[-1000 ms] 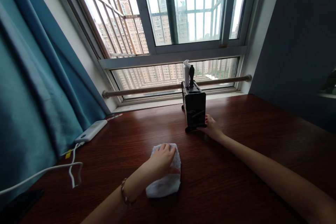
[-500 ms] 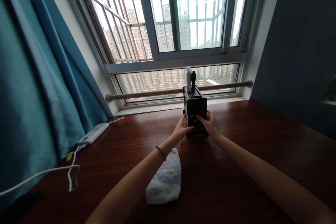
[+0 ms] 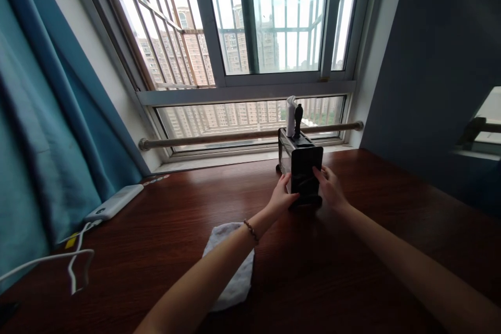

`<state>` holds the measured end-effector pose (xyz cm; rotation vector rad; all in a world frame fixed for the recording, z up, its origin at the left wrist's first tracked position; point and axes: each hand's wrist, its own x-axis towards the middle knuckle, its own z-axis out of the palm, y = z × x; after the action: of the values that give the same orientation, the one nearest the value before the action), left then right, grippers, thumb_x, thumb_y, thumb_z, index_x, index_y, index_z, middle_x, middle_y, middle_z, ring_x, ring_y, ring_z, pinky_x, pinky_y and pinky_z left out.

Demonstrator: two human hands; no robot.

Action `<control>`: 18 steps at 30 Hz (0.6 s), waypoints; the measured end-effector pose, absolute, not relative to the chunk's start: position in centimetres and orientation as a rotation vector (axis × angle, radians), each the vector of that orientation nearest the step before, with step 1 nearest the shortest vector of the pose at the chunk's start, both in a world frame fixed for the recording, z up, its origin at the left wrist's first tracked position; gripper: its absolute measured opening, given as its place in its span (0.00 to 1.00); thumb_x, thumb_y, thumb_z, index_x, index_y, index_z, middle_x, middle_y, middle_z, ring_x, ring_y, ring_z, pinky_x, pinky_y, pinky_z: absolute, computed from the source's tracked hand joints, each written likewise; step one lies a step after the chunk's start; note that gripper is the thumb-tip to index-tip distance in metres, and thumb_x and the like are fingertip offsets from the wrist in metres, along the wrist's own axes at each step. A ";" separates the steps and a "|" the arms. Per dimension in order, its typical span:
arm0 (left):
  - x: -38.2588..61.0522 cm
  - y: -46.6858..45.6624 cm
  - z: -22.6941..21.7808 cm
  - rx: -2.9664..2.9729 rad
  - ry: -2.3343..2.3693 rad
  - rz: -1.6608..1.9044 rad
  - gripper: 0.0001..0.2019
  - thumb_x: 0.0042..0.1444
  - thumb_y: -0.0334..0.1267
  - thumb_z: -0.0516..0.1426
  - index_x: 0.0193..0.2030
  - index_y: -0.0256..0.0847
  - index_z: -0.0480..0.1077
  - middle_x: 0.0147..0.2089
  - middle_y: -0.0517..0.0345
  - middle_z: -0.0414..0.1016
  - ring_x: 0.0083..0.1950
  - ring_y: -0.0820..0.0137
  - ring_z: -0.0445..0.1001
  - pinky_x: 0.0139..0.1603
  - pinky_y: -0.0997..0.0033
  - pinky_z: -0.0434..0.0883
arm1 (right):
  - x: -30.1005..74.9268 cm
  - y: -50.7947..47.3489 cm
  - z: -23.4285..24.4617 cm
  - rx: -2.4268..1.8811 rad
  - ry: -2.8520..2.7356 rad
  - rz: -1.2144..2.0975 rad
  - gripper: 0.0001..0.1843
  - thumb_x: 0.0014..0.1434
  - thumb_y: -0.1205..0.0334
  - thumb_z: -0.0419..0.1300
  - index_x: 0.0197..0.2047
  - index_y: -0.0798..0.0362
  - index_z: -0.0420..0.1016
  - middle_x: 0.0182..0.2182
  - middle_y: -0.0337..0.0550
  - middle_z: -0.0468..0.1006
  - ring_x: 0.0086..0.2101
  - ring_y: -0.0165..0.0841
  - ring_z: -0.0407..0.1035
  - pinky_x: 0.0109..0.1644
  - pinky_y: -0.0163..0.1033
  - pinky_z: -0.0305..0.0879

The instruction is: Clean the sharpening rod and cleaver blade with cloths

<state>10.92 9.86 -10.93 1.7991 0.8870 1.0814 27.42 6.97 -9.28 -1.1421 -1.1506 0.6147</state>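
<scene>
A black knife block (image 3: 303,169) stands upright on the dark wooden table (image 3: 371,209) near the window, with a white handle (image 3: 290,109) and a black handle (image 3: 298,114) sticking out of its top. My left hand (image 3: 282,197) grips its left lower side and my right hand (image 3: 329,187) grips its right side, fingers wrapped on it. A white cloth (image 3: 230,266) lies flat on the table under my left forearm, touched by neither hand.
A white power bank (image 3: 114,202) with a white cable (image 3: 58,258) lies at the table's left edge beside a blue curtain (image 3: 47,130). A metal rail (image 3: 242,135) runs along the barred window behind the block. A dark wall (image 3: 438,62) bounds the right.
My left hand left the white cloth and came to the knife block's left side. Both hands now hold the block, which sits slightly further right in view.
</scene>
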 end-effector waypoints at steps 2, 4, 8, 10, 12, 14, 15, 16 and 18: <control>13.3 9.4 -11.1 1.826 0.875 1.033 0.25 0.55 0.35 0.58 0.59 0.38 0.59 0.66 0.47 0.48 0.66 0.52 0.44 0.63 0.41 0.44 | 29.8 6.0 -9.2 -1.170 -1.157 0.543 0.24 0.55 0.42 0.56 0.43 0.54 0.69 0.38 0.45 0.74 0.39 0.40 0.68 0.42 0.39 0.60; 15.9 8.9 -11.3 1.855 0.860 0.984 0.25 0.56 0.36 0.58 0.60 0.38 0.58 0.65 0.47 0.48 0.66 0.52 0.44 0.63 0.41 0.44 | 32.5 5.0 -9.2 -1.213 -1.146 0.464 0.24 0.56 0.40 0.54 0.40 0.54 0.70 0.35 0.44 0.74 0.36 0.38 0.67 0.38 0.38 0.59; 21.6 7.8 -11.3 1.916 0.838 0.887 0.26 0.57 0.37 0.57 0.61 0.40 0.57 0.66 0.47 0.47 0.67 0.52 0.43 0.63 0.41 0.42 | 38.1 3.4 -9.7 -1.339 -1.105 0.264 0.25 0.55 0.39 0.54 0.30 0.55 0.69 0.27 0.41 0.70 0.30 0.35 0.63 0.35 0.38 0.54; 24.2 7.3 -11.2 1.951 0.828 0.839 0.26 0.57 0.37 0.56 0.62 0.40 0.55 0.66 0.47 0.46 0.67 0.52 0.42 0.63 0.40 0.41 | 40.7 2.8 -10.2 -1.381 -1.072 0.177 0.25 0.55 0.38 0.54 0.29 0.55 0.69 0.25 0.40 0.69 0.29 0.35 0.62 0.34 0.39 0.53; 26.7 6.7 -11.0 1.984 0.827 0.791 0.28 0.56 0.37 0.57 0.63 0.41 0.53 0.66 0.47 0.46 0.67 0.51 0.41 0.63 0.39 0.40 | 43.0 2.4 -10.8 -1.388 -1.039 0.110 0.25 0.55 0.38 0.53 0.31 0.54 0.69 0.27 0.41 0.69 0.30 0.37 0.63 0.35 0.39 0.54; 28.8 6.0 -10.7 2.015 0.839 0.740 0.31 0.55 0.36 0.57 0.64 0.42 0.50 0.67 0.47 0.44 0.67 0.50 0.38 0.62 0.38 0.39 | 45.0 2.3 -11.5 -1.373 -1.021 0.066 0.26 0.55 0.37 0.52 0.35 0.54 0.70 0.31 0.44 0.71 0.34 0.40 0.64 0.38 0.41 0.57; 29.7 5.6 -10.6 2.030 0.849 0.715 0.34 0.54 0.36 0.58 0.65 0.42 0.49 0.67 0.47 0.42 0.67 0.49 0.37 0.62 0.37 0.38 | 45.9 2.3 -11.8 -1.364 -1.019 0.052 0.27 0.55 0.37 0.52 0.37 0.54 0.70 0.34 0.45 0.71 0.37 0.42 0.65 0.39 0.42 0.58; 30.5 5.3 -10.5 2.045 0.859 0.691 0.36 0.51 0.35 0.59 0.65 0.42 0.47 0.68 0.47 0.41 0.67 0.48 0.35 0.62 0.36 0.38 | 46.7 2.4 -12.1 -1.356 -1.020 0.043 0.27 0.55 0.36 0.51 0.39 0.54 0.69 0.36 0.46 0.71 0.39 0.43 0.65 0.40 0.42 0.59; 31.7 4.5 -10.3 2.072 0.886 0.664 0.43 0.46 0.32 0.60 0.67 0.42 0.43 0.68 0.46 0.38 0.67 0.47 0.32 0.62 0.37 0.37 | 48.0 2.6 -12.6 -1.347 -1.034 0.041 0.28 0.56 0.36 0.50 0.41 0.54 0.69 0.37 0.47 0.72 0.40 0.43 0.65 0.40 0.43 0.61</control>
<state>31.66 4.53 -10.32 2.0718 0.8864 0.6639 48.03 2.58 -12.65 -1.3471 -1.0340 0.0414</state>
